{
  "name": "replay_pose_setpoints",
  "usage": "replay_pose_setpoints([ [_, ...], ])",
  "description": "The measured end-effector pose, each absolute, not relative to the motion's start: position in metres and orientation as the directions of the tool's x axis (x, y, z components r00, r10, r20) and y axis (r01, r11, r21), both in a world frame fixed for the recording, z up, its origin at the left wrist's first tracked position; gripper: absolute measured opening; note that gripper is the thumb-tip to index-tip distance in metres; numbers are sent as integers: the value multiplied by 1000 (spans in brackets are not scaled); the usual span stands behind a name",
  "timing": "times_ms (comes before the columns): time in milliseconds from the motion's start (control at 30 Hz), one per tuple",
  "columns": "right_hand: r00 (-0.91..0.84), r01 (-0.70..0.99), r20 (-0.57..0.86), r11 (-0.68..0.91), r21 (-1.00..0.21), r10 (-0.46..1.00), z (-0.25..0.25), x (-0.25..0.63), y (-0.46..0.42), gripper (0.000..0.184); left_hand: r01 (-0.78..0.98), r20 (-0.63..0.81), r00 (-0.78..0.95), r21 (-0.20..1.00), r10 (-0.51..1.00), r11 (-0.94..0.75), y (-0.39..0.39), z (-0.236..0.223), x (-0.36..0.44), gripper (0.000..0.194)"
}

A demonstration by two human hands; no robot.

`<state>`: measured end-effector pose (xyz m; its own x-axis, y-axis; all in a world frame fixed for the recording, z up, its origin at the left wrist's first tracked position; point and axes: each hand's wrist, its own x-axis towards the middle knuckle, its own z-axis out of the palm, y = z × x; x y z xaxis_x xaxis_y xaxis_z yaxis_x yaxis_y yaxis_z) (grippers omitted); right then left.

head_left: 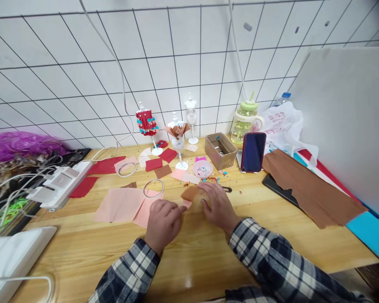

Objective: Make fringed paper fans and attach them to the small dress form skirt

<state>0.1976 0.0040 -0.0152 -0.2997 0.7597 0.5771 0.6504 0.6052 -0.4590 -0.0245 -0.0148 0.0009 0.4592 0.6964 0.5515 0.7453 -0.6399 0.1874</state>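
My left hand [165, 221] is closed, its thumb and forefinger pinching a small pink crepe paper piece [187, 203] just above the wood. Against that piece lies a brown crepe paper piece [191, 193]. The fingertips of my right hand [219, 205] touch its right edge, with thumb and fingers bent but apart. Left of my hands, larger pink crepe paper sheets [121, 204] lie flat, a silver ring [153, 180] on their corner. Beyond, a small white dress-form stand [178, 145] wears a brown and pink paper ruffle.
A pink bowl of beads [202, 163] and a cardboard box [221, 152] stand behind my hands. A phone [253, 152] leans upright at right, near brown paper [315, 189]. A red-dressed stand [147, 124] stands at back left. A power strip [61, 185] with cables is at left.
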Motion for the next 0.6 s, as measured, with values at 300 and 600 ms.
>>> replay_pose_setpoints([
  [300,-302,716,456,515,-472,837,-20,204,9,27,822,397,495,75,773,-565,-20,4,-17,16],
  [600,-300,725,419,490,-484,857,-11,208,2,25,869,395,368,176,842,-462,-15,1,-26,20],
])
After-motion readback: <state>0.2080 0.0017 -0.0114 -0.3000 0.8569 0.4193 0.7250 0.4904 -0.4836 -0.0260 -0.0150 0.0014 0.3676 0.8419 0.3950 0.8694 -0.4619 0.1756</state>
